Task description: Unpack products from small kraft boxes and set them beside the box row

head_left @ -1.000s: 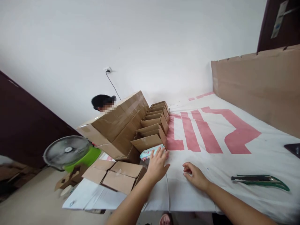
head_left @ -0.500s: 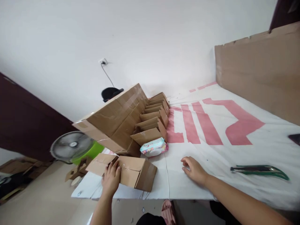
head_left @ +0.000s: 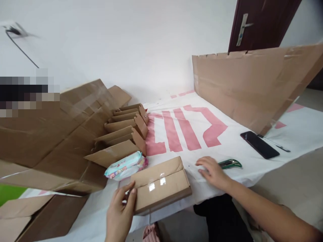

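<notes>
A small closed cardboard box (head_left: 161,188) with shiny bits of tape along its seam lies near the table's front edge. At its left end, my left hand (head_left: 123,205) grips it between thumb and fingers. My right hand (head_left: 214,173) is off the box's right side, palm down, fingers slightly curled and apart, with nothing in them. Just behind those fingers lies a green utility knife (head_left: 230,163), its front end hidden by the hand. A pack of wipes (head_left: 126,165) rests behind the box's left part.
Several open cardboard boxes (head_left: 121,148) stand in a row beside a large carton (head_left: 63,141). Another flapped box (head_left: 50,218) sits at the lower left. A phone (head_left: 259,144) lies at right, before an upright cardboard panel (head_left: 247,84). A person's blurred head shows at left.
The view has swung right, bringing the phone and door into sight. My left hand has gone from the flapped box to the taped box. My right hand is now beside the knife.
</notes>
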`<action>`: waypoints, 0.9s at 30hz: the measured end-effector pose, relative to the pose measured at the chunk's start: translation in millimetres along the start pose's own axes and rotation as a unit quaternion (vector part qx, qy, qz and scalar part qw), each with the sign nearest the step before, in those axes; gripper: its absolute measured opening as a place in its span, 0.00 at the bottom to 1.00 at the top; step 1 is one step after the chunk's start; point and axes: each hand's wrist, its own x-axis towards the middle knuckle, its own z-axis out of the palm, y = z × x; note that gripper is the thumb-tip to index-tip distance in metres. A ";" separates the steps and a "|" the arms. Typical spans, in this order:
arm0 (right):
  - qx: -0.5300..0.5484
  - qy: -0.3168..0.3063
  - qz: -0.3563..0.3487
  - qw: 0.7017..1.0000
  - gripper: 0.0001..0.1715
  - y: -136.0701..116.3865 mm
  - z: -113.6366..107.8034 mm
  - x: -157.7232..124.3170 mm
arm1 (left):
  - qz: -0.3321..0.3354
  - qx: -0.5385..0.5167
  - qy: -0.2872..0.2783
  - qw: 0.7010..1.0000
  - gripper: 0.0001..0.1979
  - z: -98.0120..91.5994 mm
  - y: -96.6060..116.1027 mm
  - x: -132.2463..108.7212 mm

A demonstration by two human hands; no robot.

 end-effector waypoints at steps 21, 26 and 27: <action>-0.185 -0.001 -0.247 0.951 0.15 -86.2 -30.7 87.5 | -0.005 -0.537 -0.171 0.826 0.33 49.9 -32.7 4.9; -0.217 -0.085 -0.359 0.904 0.14 -126.0 15.9 123.1 | 0.024 -0.523 -0.192 0.830 0.35 52.2 -39.5 8.7; -0.223 -0.098 -0.370 0.897 0.14 -128.2 20.7 126.5 | 0.025 -0.519 -0.199 0.831 0.35 52.4 -41.1 9.4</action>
